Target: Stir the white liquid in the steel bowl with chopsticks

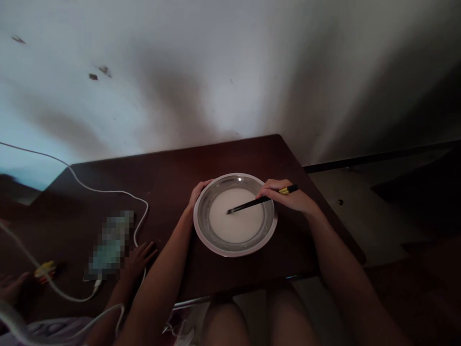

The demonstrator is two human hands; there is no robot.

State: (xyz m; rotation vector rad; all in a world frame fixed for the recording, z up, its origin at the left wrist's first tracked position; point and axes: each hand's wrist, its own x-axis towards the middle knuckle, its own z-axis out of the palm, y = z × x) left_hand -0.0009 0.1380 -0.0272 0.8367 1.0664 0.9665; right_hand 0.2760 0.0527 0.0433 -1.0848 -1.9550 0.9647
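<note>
A wide metal bowl [200, 230] with white, milky liquid or batter [234, 226] in it stands on the dark table. My left hand [197, 194] grips the bowl's left side, its fingers mostly hidden behind the rim. In my right hand [279, 192] is a pair of dark chopsticks [248, 205] with yellow marks near the top end. The fingers are closed around them over the bowl's right rim. Their tips dip into the white liquid near its middle.
The brown table [162, 168] meets a stained wall [230, 96] at the back. To the left lies a blurred-out phone [110, 247] with a white cable [108, 191]. Another person's hand [142, 257] rests beside it. A small yellow object [45, 271] lies farther left.
</note>
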